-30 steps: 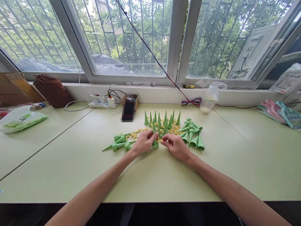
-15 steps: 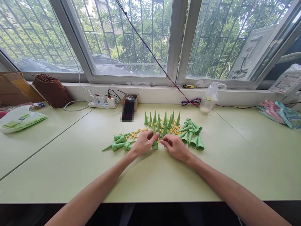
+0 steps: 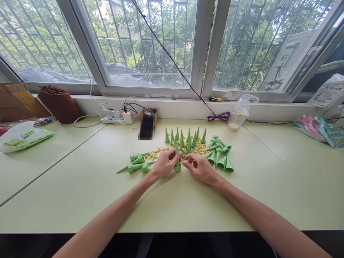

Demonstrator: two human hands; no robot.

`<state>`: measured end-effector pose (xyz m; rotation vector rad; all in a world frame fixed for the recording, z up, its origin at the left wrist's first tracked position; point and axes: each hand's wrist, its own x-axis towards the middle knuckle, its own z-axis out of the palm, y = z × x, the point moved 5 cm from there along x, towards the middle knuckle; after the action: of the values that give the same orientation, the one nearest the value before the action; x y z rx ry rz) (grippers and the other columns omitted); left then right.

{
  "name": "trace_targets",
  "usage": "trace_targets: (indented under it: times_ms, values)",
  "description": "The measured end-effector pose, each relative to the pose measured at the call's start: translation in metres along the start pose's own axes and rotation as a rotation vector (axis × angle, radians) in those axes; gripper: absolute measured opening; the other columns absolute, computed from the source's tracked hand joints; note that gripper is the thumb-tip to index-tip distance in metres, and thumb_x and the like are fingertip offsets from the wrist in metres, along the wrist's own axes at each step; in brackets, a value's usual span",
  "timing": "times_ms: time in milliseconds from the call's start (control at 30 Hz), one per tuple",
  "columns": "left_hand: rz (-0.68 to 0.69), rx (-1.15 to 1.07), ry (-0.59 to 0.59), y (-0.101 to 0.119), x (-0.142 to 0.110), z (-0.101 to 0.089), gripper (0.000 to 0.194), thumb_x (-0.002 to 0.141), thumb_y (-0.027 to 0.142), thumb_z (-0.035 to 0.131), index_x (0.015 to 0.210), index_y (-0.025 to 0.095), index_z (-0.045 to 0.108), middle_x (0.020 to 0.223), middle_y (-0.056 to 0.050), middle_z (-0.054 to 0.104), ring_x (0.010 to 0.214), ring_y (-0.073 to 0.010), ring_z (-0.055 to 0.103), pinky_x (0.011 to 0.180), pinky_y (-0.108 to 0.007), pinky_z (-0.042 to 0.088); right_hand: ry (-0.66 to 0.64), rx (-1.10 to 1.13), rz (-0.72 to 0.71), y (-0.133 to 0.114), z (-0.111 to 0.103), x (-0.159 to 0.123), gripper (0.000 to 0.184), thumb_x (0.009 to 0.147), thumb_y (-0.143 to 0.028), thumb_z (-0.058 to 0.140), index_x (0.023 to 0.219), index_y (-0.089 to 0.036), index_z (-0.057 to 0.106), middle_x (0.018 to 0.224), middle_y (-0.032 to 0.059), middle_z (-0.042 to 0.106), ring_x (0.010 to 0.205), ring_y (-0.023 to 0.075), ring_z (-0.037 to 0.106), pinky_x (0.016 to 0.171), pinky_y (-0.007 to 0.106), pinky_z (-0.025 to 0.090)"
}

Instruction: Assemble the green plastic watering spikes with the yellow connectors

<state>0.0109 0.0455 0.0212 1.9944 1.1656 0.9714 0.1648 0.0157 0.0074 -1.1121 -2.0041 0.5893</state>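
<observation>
Holding one spike (image 3: 177,167) — left hand (image 3: 165,163)

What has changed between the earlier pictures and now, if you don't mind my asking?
Very little: the right hand's fingertips seem slightly nearer the upright green cone. Any turn of the small yellow piece is too fine to tell. Nothing was visibly let go. The left hand still holds that cone; the standing cones stayed put.

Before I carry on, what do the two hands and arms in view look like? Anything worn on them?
The left hand and right hand are bare: no gloves. The left forearm and right forearm show no sleeves, watch or bracelet. I see no rings, though some fingers are partly hidden.
</observation>
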Motion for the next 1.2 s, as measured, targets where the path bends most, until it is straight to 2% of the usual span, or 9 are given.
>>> trace_targets:
  times_ms: [200,467,700,833,1033,1200]
  values:
    - [0.009,-0.001,-0.007,0.0015,-0.0004,0.0002,0.040,0.090,0.047,0.051,0.069,0.014,0.060,0.057,0.002,0.046,0.054,-0.0107,0.039,0.049,-0.022,0.032,-0.002,-0.016,-0.045,-0.0029,0.0012,-0.0003,0.013,0.092,-0.029,0.059,0.089,-0.018,0.064,0.070,-0.0005,0.061,0.056,0.0118,0.048,0.057,0.024,0.037]
    - [0.021,-0.008,-0.014,0.0004,-0.0003,0.0018,0.042,0.090,0.048,0.051,0.067,0.014,0.060,0.057,0.002,0.049,0.053,-0.0106,0.041,0.049,-0.022,0.032,-0.030,-0.034,-0.042,-0.0007,0.0037,0.0003,0.033,0.098,-0.035,0.048,0.076,-0.017,0.062,0.061,-0.0014,0.055,0.054,0.0117,0.045,0.054,0.025,0.033]
    - [0.011,0.005,-0.010,0.0001,-0.0005,0.0008,0.041,0.090,0.048,0.051,0.068,0.014,0.059,0.056,0.002,0.047,0.054,-0.0106,0.039,0.049,-0.022,0.032,-0.028,0.029,-0.007,0.0017,0.0038,-0.0016,0.017,0.091,-0.032,0.060,0.099,-0.018,0.062,0.067,-0.0016,0.061,0.054,0.0123,0.049,0.055,0.024,0.037]
    - [0.015,0.001,-0.013,0.0003,-0.0006,0.0011,0.041,0.090,0.048,0.051,0.068,0.014,0.059,0.057,0.002,0.048,0.054,-0.0107,0.040,0.050,-0.022,0.032,-0.027,0.017,-0.021,0.0001,0.0035,-0.0013,0.014,0.093,-0.030,0.057,0.092,-0.018,0.064,0.062,-0.0022,0.058,0.053,0.0122,0.047,0.054,0.024,0.037]
    - [0.023,0.004,-0.017,0.0009,-0.0009,0.0020,0.040,0.090,0.047,0.051,0.069,0.014,0.059,0.058,0.002,0.048,0.055,-0.0110,0.040,0.051,-0.023,0.032,-0.039,-0.025,-0.040,0.0006,0.0049,-0.0008,0.031,0.098,-0.035,0.048,0.076,-0.018,0.062,0.060,-0.0017,0.054,0.052,0.0118,0.044,0.053,0.025,0.033]
    - [0.018,0.005,-0.018,0.0004,-0.0008,0.0018,0.040,0.091,0.047,0.050,0.067,0.015,0.057,0.057,0.003,0.044,0.055,-0.0106,0.038,0.051,-0.023,0.031,-0.033,0.012,0.002,0.0038,0.0053,-0.0018,0.020,0.095,-0.036,0.054,0.091,-0.018,0.063,0.060,-0.0028,0.056,0.051,0.0120,0.046,0.053,0.025,0.035]
